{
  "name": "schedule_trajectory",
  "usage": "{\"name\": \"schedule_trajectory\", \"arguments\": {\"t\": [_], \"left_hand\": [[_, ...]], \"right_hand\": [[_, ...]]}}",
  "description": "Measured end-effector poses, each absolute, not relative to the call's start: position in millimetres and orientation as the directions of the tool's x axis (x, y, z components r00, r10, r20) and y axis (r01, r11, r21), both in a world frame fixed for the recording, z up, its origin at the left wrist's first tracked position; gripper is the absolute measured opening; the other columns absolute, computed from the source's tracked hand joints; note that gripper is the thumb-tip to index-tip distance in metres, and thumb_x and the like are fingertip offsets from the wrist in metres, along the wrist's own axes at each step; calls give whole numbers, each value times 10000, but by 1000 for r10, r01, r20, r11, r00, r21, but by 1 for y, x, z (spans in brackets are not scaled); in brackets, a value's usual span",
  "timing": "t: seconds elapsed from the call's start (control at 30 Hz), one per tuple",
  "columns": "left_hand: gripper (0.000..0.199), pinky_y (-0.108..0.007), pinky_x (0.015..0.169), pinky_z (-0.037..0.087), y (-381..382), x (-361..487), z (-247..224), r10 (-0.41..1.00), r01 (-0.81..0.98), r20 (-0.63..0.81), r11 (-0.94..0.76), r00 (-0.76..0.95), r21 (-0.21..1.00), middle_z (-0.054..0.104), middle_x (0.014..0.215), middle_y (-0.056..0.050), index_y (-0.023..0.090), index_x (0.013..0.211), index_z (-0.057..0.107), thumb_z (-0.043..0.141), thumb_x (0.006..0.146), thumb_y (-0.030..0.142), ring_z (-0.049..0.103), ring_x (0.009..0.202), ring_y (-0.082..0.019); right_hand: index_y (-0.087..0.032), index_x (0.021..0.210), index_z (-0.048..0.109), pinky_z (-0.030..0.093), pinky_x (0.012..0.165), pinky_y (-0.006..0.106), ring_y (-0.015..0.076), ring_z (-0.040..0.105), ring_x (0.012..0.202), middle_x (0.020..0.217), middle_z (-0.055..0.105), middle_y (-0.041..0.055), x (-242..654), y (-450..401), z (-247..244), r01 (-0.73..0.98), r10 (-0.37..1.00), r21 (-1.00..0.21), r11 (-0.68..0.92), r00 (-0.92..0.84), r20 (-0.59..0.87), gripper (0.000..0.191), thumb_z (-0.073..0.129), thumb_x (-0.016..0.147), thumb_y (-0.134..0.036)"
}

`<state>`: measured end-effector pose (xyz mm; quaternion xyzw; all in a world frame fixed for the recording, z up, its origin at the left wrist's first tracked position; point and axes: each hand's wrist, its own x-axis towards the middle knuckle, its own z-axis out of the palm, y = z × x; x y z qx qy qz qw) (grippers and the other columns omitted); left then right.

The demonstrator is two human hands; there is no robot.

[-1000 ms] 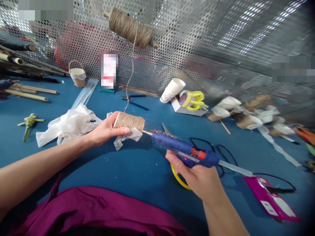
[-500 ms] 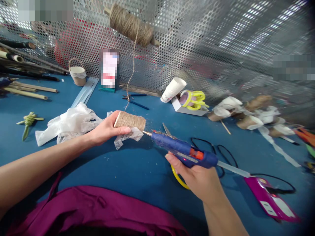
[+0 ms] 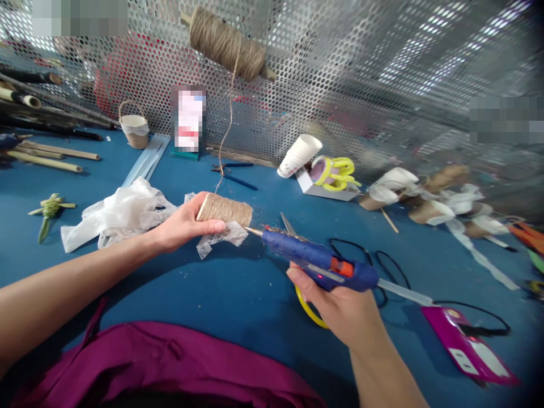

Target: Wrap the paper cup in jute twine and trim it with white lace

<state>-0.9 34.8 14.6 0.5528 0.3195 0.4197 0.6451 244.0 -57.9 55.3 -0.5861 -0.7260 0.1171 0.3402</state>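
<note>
My left hand (image 3: 191, 221) is closed around a cup wrapped in twine (image 3: 227, 210), tilted on its side with its base toward the right. Under my thumb a strip of white lace (image 3: 225, 237) hangs from the cup. My right hand (image 3: 335, 300) grips a blue glue gun (image 3: 306, 255), its metal tip at the lace's right end, close to the cup; whether they touch I cannot tell. A clear glue stick (image 3: 403, 291) juts from the gun's back. Beneath the gun lie scissors with yellow handles (image 3: 312, 309), partly hidden.
A twine spool (image 3: 225, 42) hangs on the mesh wall, its strand running down to the cup. White lace (image 3: 123, 212) is heaped at left. Pliers (image 3: 236, 174), stacked paper cups (image 3: 300, 154) and a phone (image 3: 188, 119) stand or lie behind. A purple power strip (image 3: 467, 343) sits at right.
Almost nothing differs. The glue gun has shifted very slightly in my right hand's grip area, while my left hand and the cup stay in place.
</note>
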Motion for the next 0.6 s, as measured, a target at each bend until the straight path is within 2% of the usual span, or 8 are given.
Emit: {"name": "schedule_trajectory", "arguments": {"t": [0.13,0.23,0.37,0.47,0.6], "left_hand": [[563,-301,756,441,34,-1,16,876,-215,61,49,478,975,587,936,-41,152,1001,485,779,590,399,567,854,-173],[551,-277,731,449,33,-2,16,860,-242,60,75,507,967,592,931,-34,158,999,487,785,590,375,578,821,-153],[565,-252,710,454,34,-2,16,853,-244,68,72,518,967,597,929,-21,166,1007,486,795,578,367,587,816,-144],[564,-242,691,459,34,-2,17,854,-236,65,69,516,969,600,916,-18,166,1004,488,796,578,371,592,798,-138],[557,-253,715,464,34,-2,18,850,-249,73,70,522,966,607,930,-26,160,1005,492,794,582,361,598,814,-144]], "right_hand": [[-236,661,620,482,453,276,181,588,465,420,520,-23,244,-53,57,723,925,-605,334,-128,357,252,577,799,-443],[-219,651,606,452,431,262,139,516,403,436,510,-32,242,-53,60,701,949,-660,272,-82,304,251,581,800,-420],[-197,635,574,424,426,261,119,478,392,446,493,-30,244,-56,59,638,980,-751,170,-27,199,295,571,809,-435],[-186,676,578,401,390,252,110,459,380,446,483,-32,248,-56,55,538,990,-831,143,-62,130,304,566,811,-458],[-182,665,575,391,374,240,98,438,384,446,467,-35,251,-54,52,474,993,-875,102,-95,64,305,579,808,-451]]}}
